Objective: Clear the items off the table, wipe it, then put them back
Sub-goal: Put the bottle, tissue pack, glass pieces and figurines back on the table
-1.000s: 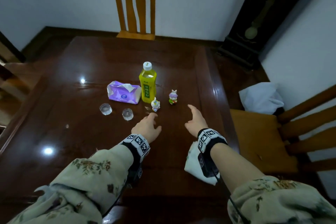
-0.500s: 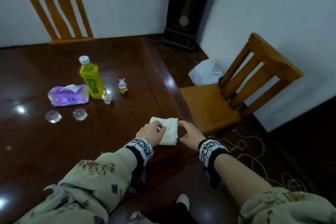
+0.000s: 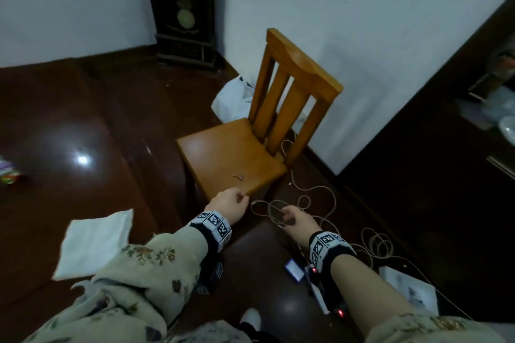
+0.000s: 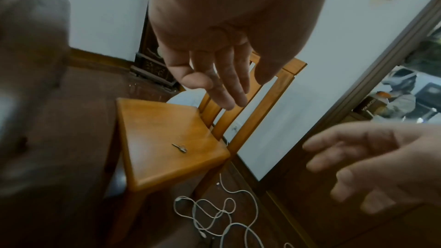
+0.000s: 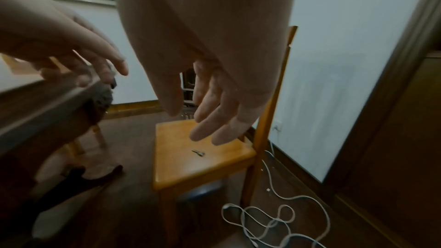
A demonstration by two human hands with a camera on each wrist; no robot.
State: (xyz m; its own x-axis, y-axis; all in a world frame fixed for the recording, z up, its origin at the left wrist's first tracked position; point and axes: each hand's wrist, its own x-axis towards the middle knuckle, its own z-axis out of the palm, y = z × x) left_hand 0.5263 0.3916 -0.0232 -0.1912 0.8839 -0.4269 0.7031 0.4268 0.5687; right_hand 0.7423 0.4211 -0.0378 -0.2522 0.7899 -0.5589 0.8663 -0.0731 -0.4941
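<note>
Two hands, left hand (image 3: 228, 207) and right hand (image 3: 296, 221), empty; one cloth (image 3: 94, 242); one chair (image 3: 237, 156).

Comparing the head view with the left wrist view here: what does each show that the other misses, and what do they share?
Only the head view shows the white cloth lying on the dark table, the white bag behind the chair and the pendulum clock. Only the left wrist view shows the palm side of the left hand, fingers straight and holding nothing. Both show the wooden chair with a small key on its seat, the white cable on the floor and the right hand.
</note>
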